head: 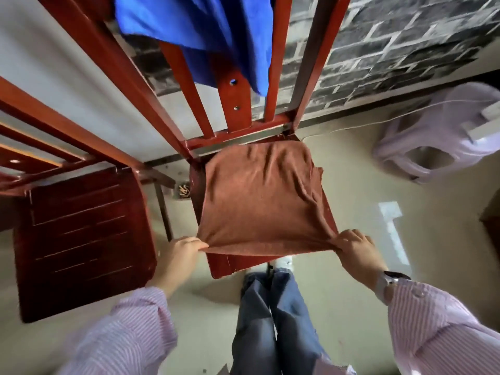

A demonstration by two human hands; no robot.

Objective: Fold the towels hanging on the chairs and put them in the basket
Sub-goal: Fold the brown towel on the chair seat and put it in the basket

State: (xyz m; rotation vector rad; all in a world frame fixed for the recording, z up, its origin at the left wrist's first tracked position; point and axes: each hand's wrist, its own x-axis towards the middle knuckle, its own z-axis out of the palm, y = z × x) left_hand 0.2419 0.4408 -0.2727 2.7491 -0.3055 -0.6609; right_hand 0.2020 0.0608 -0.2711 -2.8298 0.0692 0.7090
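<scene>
left hand | right hand | both grips pinching brown towel corners | seemingly on chair seat

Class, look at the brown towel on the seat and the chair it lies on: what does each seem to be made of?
Brown towel: soft napped cloth, probably microfibre or terry; it wrinkles and stretches between the pinching hands. Chair: seemingly wood under glossy red-brown paint or varnish.

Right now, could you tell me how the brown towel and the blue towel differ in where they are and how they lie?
The brown towel lies spread on the chair seat; the blue towel hangs over the chair back. The left hand and right hand pinch the brown towel's near corners; nothing touches the blue towel. Both are on the same red chair.
</scene>
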